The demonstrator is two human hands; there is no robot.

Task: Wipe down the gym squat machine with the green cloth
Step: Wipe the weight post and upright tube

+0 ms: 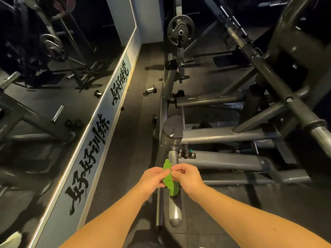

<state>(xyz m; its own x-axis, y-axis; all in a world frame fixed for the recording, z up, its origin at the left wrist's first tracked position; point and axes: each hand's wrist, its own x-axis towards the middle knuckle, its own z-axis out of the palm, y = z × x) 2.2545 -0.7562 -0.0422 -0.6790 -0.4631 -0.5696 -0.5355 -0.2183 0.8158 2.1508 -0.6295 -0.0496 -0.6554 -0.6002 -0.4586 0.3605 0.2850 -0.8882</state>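
A bunched green cloth [170,181] hangs between my two hands, low in the middle of the view. My left hand [153,179] pinches its left side and my right hand [187,176] pinches its upper right edge. Directly under the cloth runs a shiny steel weight peg [175,210] of the dark grey squat machine [222,135]. The peg juts toward me from a thick grey frame tube with a rounded black cap [172,127]. The machine's beams and angled arms fill the right half of the view.
A long wall mirror [44,97] with a lettered light-blue border strip lines the left side. A black weight plate [180,30] sits on a peg at the back. A small dumbbell [150,90] lies on the dark rubber floor beside the frame.
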